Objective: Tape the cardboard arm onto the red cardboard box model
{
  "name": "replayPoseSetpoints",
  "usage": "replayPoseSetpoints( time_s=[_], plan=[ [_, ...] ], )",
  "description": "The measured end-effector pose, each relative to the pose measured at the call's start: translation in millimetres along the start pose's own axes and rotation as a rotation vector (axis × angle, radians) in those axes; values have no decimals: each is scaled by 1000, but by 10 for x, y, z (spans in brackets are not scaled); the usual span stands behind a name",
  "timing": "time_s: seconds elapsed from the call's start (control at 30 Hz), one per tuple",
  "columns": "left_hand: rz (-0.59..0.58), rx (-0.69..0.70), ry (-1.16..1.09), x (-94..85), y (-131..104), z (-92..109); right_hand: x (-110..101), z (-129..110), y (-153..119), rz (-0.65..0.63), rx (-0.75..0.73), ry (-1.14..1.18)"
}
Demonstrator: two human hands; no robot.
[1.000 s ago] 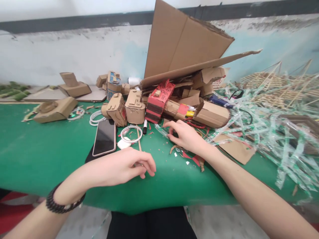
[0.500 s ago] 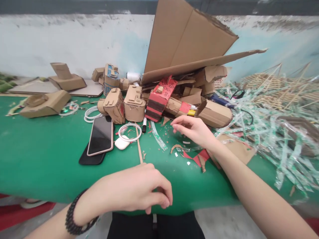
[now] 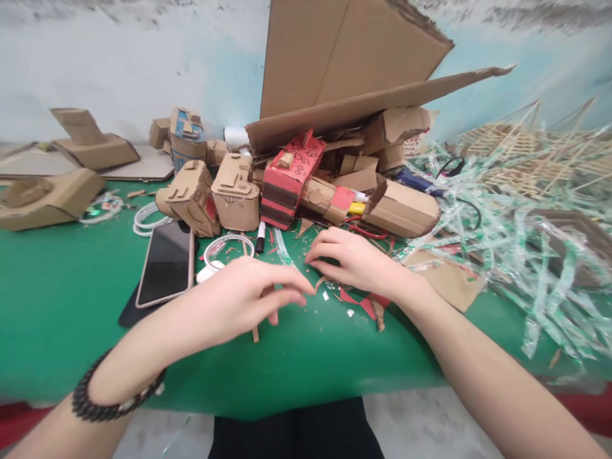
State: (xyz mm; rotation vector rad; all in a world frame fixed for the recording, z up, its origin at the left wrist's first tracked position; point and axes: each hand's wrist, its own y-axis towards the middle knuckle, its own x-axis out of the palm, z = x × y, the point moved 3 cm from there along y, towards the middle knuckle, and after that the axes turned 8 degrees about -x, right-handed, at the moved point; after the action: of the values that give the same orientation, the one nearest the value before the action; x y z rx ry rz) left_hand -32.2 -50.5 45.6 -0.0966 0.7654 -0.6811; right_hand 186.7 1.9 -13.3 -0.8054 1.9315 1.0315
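Observation:
Over the green tabletop [image 3: 287, 363], my left hand [image 3: 253, 290] reaches toward the middle with index finger and thumb apart, and nothing shows in it. Its fingertips are close to a small curved cardboard scrap [image 3: 320, 284]. My right hand [image 3: 349, 258] is low over the scraps, its fingers loosely bent and apart, with no object seen in them. Beside it lie red paper scraps [image 3: 366, 305] and a strip of clear tape [image 3: 283, 247]. A black-and-white marker [image 3: 261, 237] is left of the right hand, below a red decorated cardboard piece [image 3: 291, 178].
Two cardboard box shapes [image 3: 236, 197] stand behind a white tape ring [image 3: 252, 245]. A phone [image 3: 166, 262] lies at the left. Large cardboard sheets [image 3: 354, 57] lean at the back. Tangled clear tape strips [image 3: 516, 255] and a wooden stick structure [image 3: 507, 150] cover the right side.
My left hand has moved forward from the table's near edge, its fingers stretching out. My right hand has lowered and shifted slightly left toward the scraps. The view has tilted down and turned slightly right.

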Motion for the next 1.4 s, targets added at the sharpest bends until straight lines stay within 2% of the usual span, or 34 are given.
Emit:
replayPoseSetpoints(
  time_s=[0.1, 0.13, 0.23, 0.33, 0.57, 0.67, 0.77, 1.0, 1.17, 1.3, 1.4],
  plan=[
    [335, 70, 278, -160, 129, -189, -27, 14, -2, 26, 9, -24],
    [389, 101, 353, -174, 177, -253, -38, 21, -4, 40, 24, -34],
    [374, 199, 505, -109, 306, -423, -55, 21, -11, 56, 48, -39],
    [371, 249, 598, -10, 353, -531, -39, -12, -18, 37, 7, 1],
    [513, 248, 700, 74, 331, -609, -8, -32, -47, -17, -73, -55],
    [610, 258, 701, 68, 323, -579, -19, -22, -53, -22, -65, -71],
    [690, 314, 658, 40, 323, -495, -51, -11, -52, 38, -34, -42],
    [777, 384, 475, -65, 486, -325, -51, -10, -29, 65, 52, 24],
    [854, 442, 347, -65, 573, -362, -44, 14, -26, 70, 69, 30],
    [920, 390, 291, -59, 541, -411, -47, 37, -31, 50, 99, -1],
    [938, 381, 300, -39, 513, -398, -44, 14, -29, -12, 70, -22]
  ],
)
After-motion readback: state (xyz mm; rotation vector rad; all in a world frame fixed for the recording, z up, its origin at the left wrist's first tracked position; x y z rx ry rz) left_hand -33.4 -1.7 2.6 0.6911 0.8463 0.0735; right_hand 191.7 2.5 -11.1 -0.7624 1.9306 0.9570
